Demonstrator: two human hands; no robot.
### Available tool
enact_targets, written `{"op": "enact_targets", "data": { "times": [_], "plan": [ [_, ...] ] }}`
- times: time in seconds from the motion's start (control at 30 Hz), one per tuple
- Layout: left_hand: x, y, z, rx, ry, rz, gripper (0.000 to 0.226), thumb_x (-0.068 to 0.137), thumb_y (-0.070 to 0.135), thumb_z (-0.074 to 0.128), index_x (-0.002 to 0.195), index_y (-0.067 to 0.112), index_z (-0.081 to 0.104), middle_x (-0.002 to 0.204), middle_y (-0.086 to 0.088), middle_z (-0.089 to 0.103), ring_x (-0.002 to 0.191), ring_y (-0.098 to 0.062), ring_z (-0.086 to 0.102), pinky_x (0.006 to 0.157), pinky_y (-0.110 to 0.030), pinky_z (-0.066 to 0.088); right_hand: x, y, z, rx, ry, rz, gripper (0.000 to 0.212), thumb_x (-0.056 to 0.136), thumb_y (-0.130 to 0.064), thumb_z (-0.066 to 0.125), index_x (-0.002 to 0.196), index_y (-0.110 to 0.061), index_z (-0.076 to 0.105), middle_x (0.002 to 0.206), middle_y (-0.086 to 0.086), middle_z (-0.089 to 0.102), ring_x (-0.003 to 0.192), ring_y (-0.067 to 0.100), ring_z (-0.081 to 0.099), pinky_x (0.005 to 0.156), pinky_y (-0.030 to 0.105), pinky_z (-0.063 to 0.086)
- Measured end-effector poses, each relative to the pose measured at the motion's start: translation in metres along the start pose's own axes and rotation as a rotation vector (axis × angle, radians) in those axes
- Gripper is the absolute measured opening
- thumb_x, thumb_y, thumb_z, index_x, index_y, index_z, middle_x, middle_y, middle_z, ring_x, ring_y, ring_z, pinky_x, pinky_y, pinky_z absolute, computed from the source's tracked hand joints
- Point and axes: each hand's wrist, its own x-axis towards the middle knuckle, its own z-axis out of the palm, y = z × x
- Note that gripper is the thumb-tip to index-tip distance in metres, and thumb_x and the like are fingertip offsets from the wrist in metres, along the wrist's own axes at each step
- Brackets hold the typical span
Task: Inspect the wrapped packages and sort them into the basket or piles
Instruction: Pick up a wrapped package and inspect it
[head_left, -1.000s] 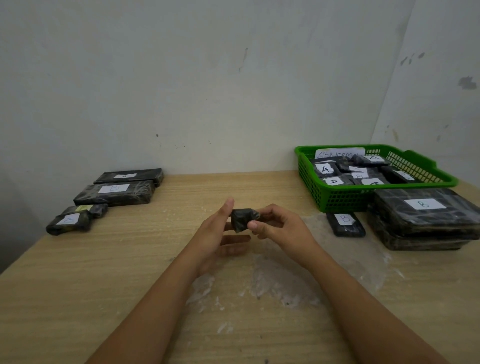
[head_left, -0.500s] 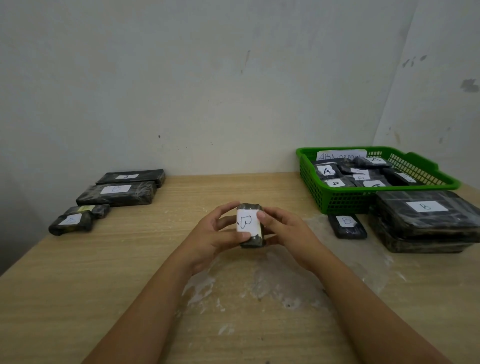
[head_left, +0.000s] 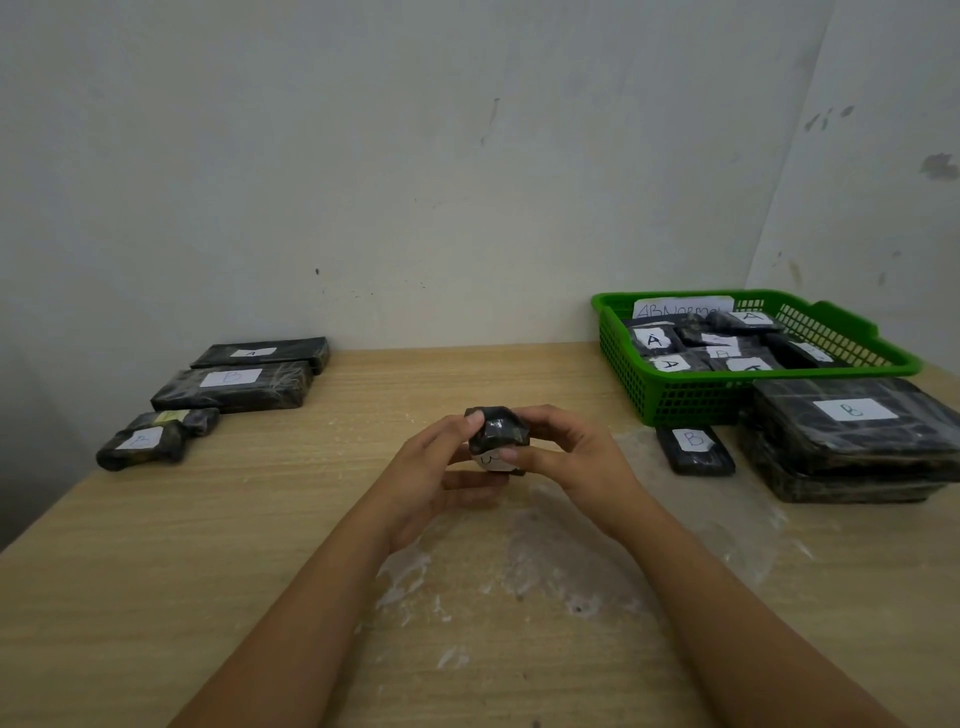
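Note:
Above the middle of the wooden table I hold a small black wrapped package between both hands. Its folded end faces me and part of its white label shows below. My left hand grips it from the left, thumb on top. My right hand pinches it from the right. A green basket at the back right holds several black packages labelled A and a paper sign. Left of centre lie piles of black packages, some labelled A or B.
Two large flat black packages labelled B are stacked in front of the basket, with a small B package beside them. White scuffed patches mark the table near me. Walls close off the back and right.
The package has been turned in my hands: first end-on, then label facing me, now tilted so its folded end faces me and the label points down.

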Motion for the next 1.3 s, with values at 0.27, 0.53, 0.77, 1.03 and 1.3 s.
{"op": "enact_targets", "data": {
  "times": [0.27, 0.53, 0.77, 1.03, 1.3],
  "plan": [
    [-0.001, -0.003, 0.005, 0.029, 0.019, 0.178, 0.028, 0.094, 0.022, 0.067, 0.118, 0.007, 0.069, 0.110, -0.018, 0.076, 0.105, -0.032, 0.074, 0.090, -0.036, 0.061, -0.005, -0.010, 0.004, 0.211, -0.019, 0.228, 0.043, 0.077, -0.044, 0.077, 0.111, -0.019, 0.074, 0.108, 0.007, 0.077, 0.105, 0.025, 0.073, 0.085, 0.047, 0.061],
    [-0.002, -0.002, 0.007, 0.014, 0.006, 0.133, 0.036, 0.089, 0.032, 0.069, 0.114, 0.007, 0.069, 0.110, -0.012, 0.076, 0.101, -0.029, 0.075, 0.088, -0.034, 0.060, -0.002, -0.005, 0.006, 0.314, 0.019, 0.167, 0.013, 0.074, -0.022, 0.080, 0.076, -0.010, 0.077, 0.082, 0.014, 0.073, 0.083, 0.025, 0.072, 0.079, 0.034, 0.061],
    [0.001, -0.005, 0.005, -0.034, 0.037, 0.180, 0.036, 0.090, 0.033, 0.067, 0.106, 0.001, 0.068, 0.108, -0.017, 0.075, 0.103, -0.037, 0.073, 0.092, -0.038, 0.060, -0.002, -0.004, 0.002, 0.333, -0.056, 0.183, 0.029, 0.084, -0.028, 0.073, 0.092, -0.001, 0.076, 0.097, 0.019, 0.073, 0.098, 0.028, 0.070, 0.099, 0.044, 0.057],
    [0.000, -0.002, 0.004, -0.026, 0.018, 0.181, 0.036, 0.089, 0.033, 0.066, 0.106, 0.001, 0.066, 0.113, -0.020, 0.074, 0.105, -0.037, 0.073, 0.093, -0.038, 0.061, -0.002, 0.000, 0.004, 0.332, 0.003, 0.123, 0.015, 0.085, -0.019, 0.071, 0.084, -0.008, 0.082, 0.090, 0.015, 0.076, 0.089, 0.025, 0.073, 0.085, 0.037, 0.059],
    [0.000, -0.006, 0.002, 0.045, -0.069, 0.222, 0.042, 0.088, 0.029, 0.067, 0.117, -0.002, 0.065, 0.118, -0.013, 0.074, 0.115, -0.024, 0.070, 0.096, -0.038, 0.059, 0.003, 0.012, 0.000, 0.301, 0.012, 0.125, 0.042, 0.078, -0.020, 0.077, 0.103, 0.013, 0.073, 0.111, 0.028, 0.073, 0.099, 0.031, 0.071, 0.093, 0.046, 0.058]
  ]
}}
